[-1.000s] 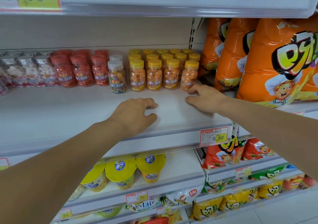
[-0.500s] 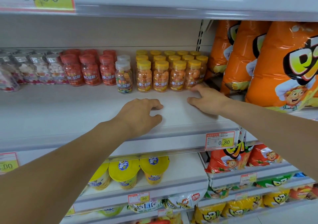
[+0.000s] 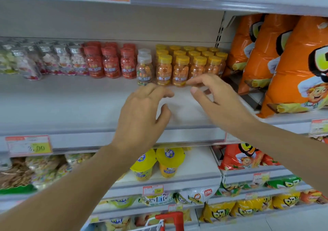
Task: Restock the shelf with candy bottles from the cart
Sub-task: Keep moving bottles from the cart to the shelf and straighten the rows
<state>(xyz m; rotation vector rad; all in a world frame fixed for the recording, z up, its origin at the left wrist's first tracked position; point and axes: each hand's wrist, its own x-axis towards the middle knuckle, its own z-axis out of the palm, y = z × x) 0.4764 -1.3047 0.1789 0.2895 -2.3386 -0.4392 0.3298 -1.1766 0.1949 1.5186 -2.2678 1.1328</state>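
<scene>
The left hand (image 3: 142, 113) is hovering empty and relaxed over the shelf (image 3: 71, 103); the right hand (image 3: 216, 99) is grasping nothing, its fingertips sitting just beside the front yellow-capped bottles (image 3: 181, 71).

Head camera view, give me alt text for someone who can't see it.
The left hand and right hand, both empty, reach across a white shelf toward yellow-capped candy bottles, between red-capped bottles and orange snack bags.
</scene>
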